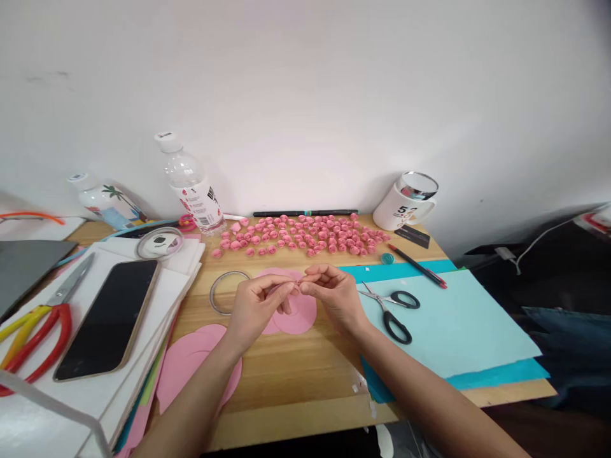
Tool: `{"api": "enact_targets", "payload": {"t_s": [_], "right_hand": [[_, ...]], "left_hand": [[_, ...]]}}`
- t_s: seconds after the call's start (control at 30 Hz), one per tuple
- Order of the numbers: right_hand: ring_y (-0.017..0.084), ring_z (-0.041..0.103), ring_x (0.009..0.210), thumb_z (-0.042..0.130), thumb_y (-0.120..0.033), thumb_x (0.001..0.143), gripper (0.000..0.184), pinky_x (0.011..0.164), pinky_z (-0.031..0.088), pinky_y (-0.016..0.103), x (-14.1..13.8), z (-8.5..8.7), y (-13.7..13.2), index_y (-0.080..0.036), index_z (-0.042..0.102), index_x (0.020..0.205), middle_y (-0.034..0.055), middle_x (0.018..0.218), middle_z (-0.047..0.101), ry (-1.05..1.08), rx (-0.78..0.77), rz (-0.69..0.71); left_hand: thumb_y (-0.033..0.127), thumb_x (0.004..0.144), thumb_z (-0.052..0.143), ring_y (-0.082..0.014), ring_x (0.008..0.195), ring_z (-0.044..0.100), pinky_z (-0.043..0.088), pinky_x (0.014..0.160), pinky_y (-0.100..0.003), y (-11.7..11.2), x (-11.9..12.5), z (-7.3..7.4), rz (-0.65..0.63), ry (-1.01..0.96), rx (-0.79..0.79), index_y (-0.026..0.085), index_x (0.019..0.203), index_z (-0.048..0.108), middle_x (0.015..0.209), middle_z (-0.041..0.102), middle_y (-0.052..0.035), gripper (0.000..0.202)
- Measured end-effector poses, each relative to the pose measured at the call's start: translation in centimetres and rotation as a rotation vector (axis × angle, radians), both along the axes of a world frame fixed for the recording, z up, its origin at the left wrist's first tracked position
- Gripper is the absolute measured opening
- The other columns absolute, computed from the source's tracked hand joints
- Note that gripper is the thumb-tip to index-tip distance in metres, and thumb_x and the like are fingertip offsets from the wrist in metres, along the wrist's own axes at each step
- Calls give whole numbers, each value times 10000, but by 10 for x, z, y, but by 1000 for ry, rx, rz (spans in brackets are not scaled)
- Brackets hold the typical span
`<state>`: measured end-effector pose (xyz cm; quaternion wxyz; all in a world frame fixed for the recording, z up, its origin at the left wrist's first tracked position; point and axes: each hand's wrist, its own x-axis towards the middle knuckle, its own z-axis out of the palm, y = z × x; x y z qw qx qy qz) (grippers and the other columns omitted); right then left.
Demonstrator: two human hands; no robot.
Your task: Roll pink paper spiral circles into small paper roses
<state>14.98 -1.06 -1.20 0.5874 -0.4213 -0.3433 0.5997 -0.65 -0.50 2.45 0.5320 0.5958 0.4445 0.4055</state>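
Note:
My left hand point(267, 299) and my right hand point(331, 294) meet above the middle of the wooden table, thumbs and forefingers pinched close together. Between the fingertips a sliver of pink paper point(296, 284) shows; most of it is hidden by the fingers. Directly below lie pink paper circles point(300, 318), partly covered by the hands. A second stack of pink paper circles point(191, 362) lies by my left forearm. Behind the hands spread many small rolled pink paper roses point(310, 238). A roll of tape point(214, 298) rests flat just left of my left hand.
Black-handled scissors point(398, 318) lie on light blue paper point(468, 324) at the right, near a pen point(420, 266) and a teal paper roll point(387, 258). A mug point(394, 207) and a bottle point(191, 184) stand at the back. Left are a phone point(109, 321) and red-yellow scissors point(60, 315).

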Motion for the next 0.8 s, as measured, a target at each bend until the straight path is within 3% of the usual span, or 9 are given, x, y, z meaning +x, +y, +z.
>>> {"api": "enact_targets", "payload": {"t_s": [0.2,0.53,0.8], "right_hand": [[119,643,632,818,-172,550,295,654,509,246,2,-2,1,-203,651,790,-24,671,697,-39,43,17],[98,590,530,864,-212,450,367,573,513,238,1,11,-1,-186,645,743,-56,589,602,-50,73,128],[86,570,555,844,-193,501,332,565,504,229,4,13,-1,-194,653,773,-61,608,546,-69,118,239]], "left_hand": [[266,809,581,-53,450,493,381,428,-176,2,-2,-3,-75,-15,-42,141,740,672,618,617,1,169],[300,838,530,-63,463,451,372,464,-188,2,-3,0,-209,24,-59,133,694,617,513,522,25,236],[265,824,539,-65,485,478,407,496,-196,1,-7,5,-295,5,-58,130,682,626,555,549,13,214]]}}
